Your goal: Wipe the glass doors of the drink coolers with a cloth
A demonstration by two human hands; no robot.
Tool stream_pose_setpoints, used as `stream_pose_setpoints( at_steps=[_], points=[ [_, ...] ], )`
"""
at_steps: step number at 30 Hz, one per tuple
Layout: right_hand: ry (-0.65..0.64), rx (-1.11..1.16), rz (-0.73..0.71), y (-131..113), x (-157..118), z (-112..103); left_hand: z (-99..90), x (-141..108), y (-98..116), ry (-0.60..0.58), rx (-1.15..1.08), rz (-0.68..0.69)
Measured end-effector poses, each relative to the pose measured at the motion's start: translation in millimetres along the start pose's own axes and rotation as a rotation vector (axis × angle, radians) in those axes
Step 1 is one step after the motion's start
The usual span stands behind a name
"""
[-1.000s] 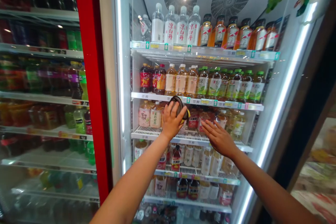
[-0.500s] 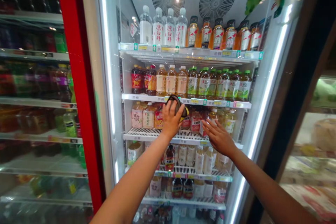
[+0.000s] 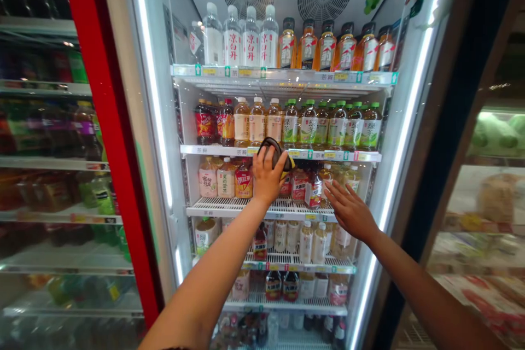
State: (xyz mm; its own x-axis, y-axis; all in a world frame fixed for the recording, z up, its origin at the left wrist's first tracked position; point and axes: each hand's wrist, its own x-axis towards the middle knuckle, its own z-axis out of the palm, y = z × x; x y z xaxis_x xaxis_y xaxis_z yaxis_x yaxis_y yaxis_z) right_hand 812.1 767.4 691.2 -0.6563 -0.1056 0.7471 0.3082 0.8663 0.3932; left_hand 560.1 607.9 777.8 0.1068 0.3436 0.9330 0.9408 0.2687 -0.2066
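My left hand (image 3: 268, 175) is closed on a dark bottle (image 3: 274, 152) with a yellow edge, held in front of the price strip of the second shelf (image 3: 221, 151). Most of that dark thing hides behind the fingers. My right hand (image 3: 348, 208) has its fingers stretched out and holds nothing; it is nearest to the bottles (image 3: 314, 190) at the right of the third shelf. Pink and white bottles (image 3: 208, 179) and a red-labelled bottle (image 3: 243, 180) stand on that shelf, left of my left hand.
Clear water bottles (image 3: 232, 38) and amber bottles (image 3: 308, 46) line the top shelf. Green-capped tea bottles (image 3: 338, 124) stand below. A lit frame (image 3: 404, 120) edges the cooler at right; a red post (image 3: 98, 120) and another drinks shelf are at left.
The view has shifted, so the cooler appears further left. My right hand has moved slightly to the right, away from the bottles. My left hand keeps its hold.
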Motion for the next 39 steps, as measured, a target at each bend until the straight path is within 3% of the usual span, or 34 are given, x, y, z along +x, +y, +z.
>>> stream_pose_setpoints(
  at_steps=[3, 6, 8, 9, 11, 14, 16, 19, 21, 23, 25, 26, 28, 31, 33, 35, 39],
  points=[
    [-0.027, -0.002, -0.018, -4, -6, -1, 9.5, -41, 17, -0.015, 0.009, 0.264],
    [-0.041, -0.011, -0.028, 0, -17, -4, 4.7, -91, 7, -0.016, -0.005, 0.638],
    [-0.037, -0.012, -0.014, 7, -23, -7, -1.8, -94, -4, -0.067, -0.013, 0.769],
    [-0.036, -0.011, 0.001, 11, -25, -7, -4.3, -84, -7, -0.074, -0.006, 0.756],
    [-0.036, -0.011, 0.043, 18, -27, -8, -5.3, -47, -6, -0.054, 0.023, 0.582],
    [-0.04, -0.018, 0.094, 22, -28, -5, 4.5, 13, 18, -0.023, 0.021, 0.223],
    [-0.036, -0.022, 0.102, 21, -29, -2, 16.1, 26, 38, 0.007, 0.003, 0.11],
    [-0.046, -0.025, 0.089, 20, -35, 1, 31.7, -9, 58, 0.032, -0.01, 0.229],
    [-0.068, -0.021, 0.066, 24, -42, 0, 35.3, -49, 56, 0.032, -0.021, 0.45],
    [-0.087, -0.013, 0.043, 33, -50, -2, 32.2, -78, 47, -0.042, -0.052, 0.738],
    [-0.087, -0.008, 0.039, 44, -57, -5, 25.6, -81, 37, -0.107, -0.049, 0.868],
    [-0.081, -0.006, 0.045, 50, -60, -6, 22.7, -70, 35, -0.116, -0.033, 0.844],
    [-0.066, -0.002, 0.061, 58, -65, -7, 20.8, -32, 40, -0.082, 0.002, 0.632],
    [-0.059, 0.013, 0.073, 61, -68, -6, 29.7, 30, 71, -0.024, -0.019, 0.157],
    [-0.059, 0.029, 0.073, 58, -70, -4, 40.1, 47, 95, -0.007, -0.04, 0.05],
    [-0.057, 0.041, 0.06, 56, -75, -2, 49.6, 35, 112, -0.013, -0.045, 0.166],
    [-0.059, 0.032, 0.015, 64, -92, -1, 55.0, -30, 114, -0.046, -0.061, 0.619]
  ],
)
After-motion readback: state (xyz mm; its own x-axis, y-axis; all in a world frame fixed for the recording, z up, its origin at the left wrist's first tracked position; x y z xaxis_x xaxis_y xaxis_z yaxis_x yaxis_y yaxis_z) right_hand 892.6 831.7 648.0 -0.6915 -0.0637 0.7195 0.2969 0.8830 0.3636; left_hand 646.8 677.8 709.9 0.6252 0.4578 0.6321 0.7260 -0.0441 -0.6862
